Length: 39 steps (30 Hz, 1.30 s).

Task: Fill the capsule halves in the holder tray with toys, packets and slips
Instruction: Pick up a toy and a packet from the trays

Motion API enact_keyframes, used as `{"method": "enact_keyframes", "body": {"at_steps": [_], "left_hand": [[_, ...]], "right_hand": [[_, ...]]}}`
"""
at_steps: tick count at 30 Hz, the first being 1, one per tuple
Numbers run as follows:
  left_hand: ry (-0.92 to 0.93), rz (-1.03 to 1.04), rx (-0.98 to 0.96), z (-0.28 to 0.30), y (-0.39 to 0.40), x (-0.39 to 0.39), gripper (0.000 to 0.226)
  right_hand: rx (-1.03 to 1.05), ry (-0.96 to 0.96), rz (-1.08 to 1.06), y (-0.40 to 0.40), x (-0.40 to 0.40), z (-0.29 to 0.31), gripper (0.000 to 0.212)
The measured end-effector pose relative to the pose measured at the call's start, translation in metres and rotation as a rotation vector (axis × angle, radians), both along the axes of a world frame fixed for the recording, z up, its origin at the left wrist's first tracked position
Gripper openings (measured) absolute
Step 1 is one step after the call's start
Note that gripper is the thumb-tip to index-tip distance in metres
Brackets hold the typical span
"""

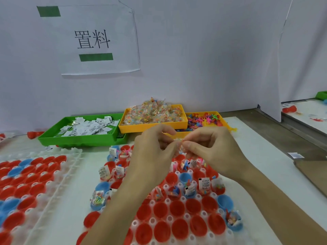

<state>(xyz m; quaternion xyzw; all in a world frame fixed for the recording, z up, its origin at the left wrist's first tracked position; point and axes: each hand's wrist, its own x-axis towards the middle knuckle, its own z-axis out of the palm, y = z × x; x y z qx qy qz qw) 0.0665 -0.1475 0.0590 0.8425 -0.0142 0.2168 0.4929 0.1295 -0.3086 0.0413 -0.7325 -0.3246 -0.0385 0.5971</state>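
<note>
1. So, the fingers [190, 144] of both hands are pinched together on one small clear packet [181, 147] of coloured bits, held in the air between them.
2. Left hand [152, 151] grips it from the left, right hand [212, 149] from the right, both above the far end of the white holder tray [200, 216].
3. Under them, red and blue capsule halves [177, 209] sit in the tray; some already hold slips and packets, the near rows look bare.
4. Farther back on the desk [265, 156]: a green tray [79, 138] of paper slips, a yellow tray [152, 125] heaped with packets, another with little coloured toys [205, 119].
5. Second holder tray [35, 183] of capsule halves sits off to the left.
</note>
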Motion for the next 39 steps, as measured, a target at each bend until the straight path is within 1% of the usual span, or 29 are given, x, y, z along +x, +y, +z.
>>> {"method": "enact_keyframes", "body": {"at_steps": [4, 7, 11, 15, 20, 27, 31, 35, 39], "left_hand": [[-0.066, 0.134, 0.053, -0.009, -0.008, -0.001, 0.010], [-0.098, 0.128, 0.048, -0.012, -0.015, -0.002, 0.008], [-0.088, 0.117, 0.019, -0.013, -0.017, -0.003, 0.011], [-0.032, 0.121, -0.089, -0.012, -0.016, 0.000, 0.009], [0.011, 0.146, -0.092, -0.013, -0.013, 0.004, 0.010], [0.060, 0.056, 0.033, -0.011, -0.011, -0.001, 0.014], [0.016, 0.081, 0.113, -0.013, -0.013, -0.007, 0.012], [-0.050, 0.066, 0.150, -0.013, -0.022, -0.015, 0.016], [-0.072, 0.002, 0.189, -0.016, -0.031, -0.023, 0.018]], "right_hand": [[-0.044, 0.060, -0.010, 0.002, -0.001, -0.003, 0.003], [-0.009, 0.140, -0.054, 0.003, 0.000, -0.007, 0.006], [0.043, 0.253, -0.075, 0.004, 0.002, -0.008, 0.007], [0.087, 0.333, -0.009, 0.004, 0.001, -0.007, 0.009], [0.102, 0.389, 0.141, -0.001, 0.003, -0.003, 0.015], [-0.034, 0.245, 0.121, -0.008, 0.002, -0.001, 0.011], [-0.182, 0.165, 0.145, -0.011, -0.002, 0.014, 0.012], [-0.278, 0.068, 0.064, -0.016, -0.012, 0.020, 0.011], [-0.352, 0.061, 0.065, -0.030, -0.021, 0.025, 0.011]]}}
